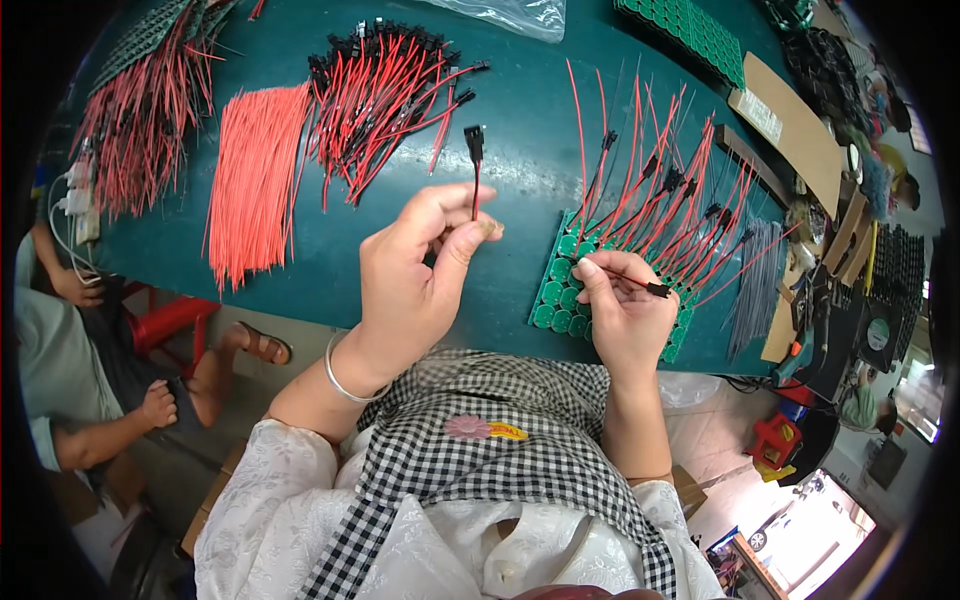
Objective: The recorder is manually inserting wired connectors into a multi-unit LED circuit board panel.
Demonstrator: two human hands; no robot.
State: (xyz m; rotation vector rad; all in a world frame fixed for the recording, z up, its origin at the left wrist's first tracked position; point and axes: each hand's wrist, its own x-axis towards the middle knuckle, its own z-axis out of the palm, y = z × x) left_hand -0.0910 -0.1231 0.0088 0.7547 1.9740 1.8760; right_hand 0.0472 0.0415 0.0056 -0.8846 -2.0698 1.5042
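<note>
With the left hand (425,260), raised above the dark green table (320,280), grips a short red-and-black wire (478,190) between thumb and fingertips; keeps a black plug (475,145) at the wire's far end, clear of the fingers. Wears a silver bracelet (330,370) on the left wrist. With the right hand (635,305), pinches a second wire (620,275) between thumb and forefinger, directly over the green board (545,305); has a small plug (657,290) at that wire's other end, beside the curled fingers. Cannot tell whether the pinched end touches the board.

On and beyond the board: a cluster of wires (700,170), red and black, some with plugs. To the right of the board: a bundle of grey wires (757,280). Beyond the left hand, on the table: a heap of plugged wires (385,110). Left of the heap, just beside it: a flat bundle of red wires (255,180).
</note>
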